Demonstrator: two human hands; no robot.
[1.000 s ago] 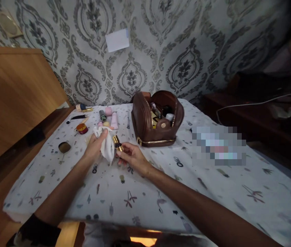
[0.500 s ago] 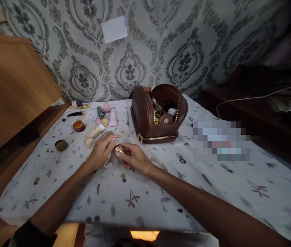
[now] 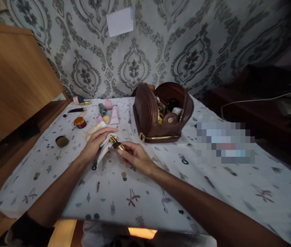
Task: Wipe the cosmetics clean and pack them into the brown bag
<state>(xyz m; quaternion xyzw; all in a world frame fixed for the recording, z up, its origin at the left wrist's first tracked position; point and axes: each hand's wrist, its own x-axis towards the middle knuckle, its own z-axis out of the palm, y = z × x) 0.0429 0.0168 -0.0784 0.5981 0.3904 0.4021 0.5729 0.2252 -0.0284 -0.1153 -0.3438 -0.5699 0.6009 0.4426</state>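
My right hand [image 3: 136,158] pinches the near end of a gold-and-dark lipstick tube [image 3: 116,143], held tilted just above the table. My left hand [image 3: 92,146] is closed on a white wipe [image 3: 104,149], which hangs below the fingers and touches the tube's far end. Part of the wipe is hidden by the left fingers. Just beyond that hand lies a cream-coloured tube [image 3: 94,128] with a white cap. A brown makeup bag [image 3: 147,120] stands unzipped behind my right hand, with several cosmetics inside.
On the patterned tablecloth [image 3: 109,192] sit a red jar with a gold lid [image 3: 80,122], a round dark-gold item [image 3: 62,141], a pink tube [image 3: 115,115], a green bottle [image 3: 102,109] and brushes [image 3: 77,110]. A blurred-out object [image 3: 225,142] lies at right.
My left hand has shifted back from the tube, so more of the gold tube and the white wipe show. The right hand still holds the tube. The whole view has tilted slightly.
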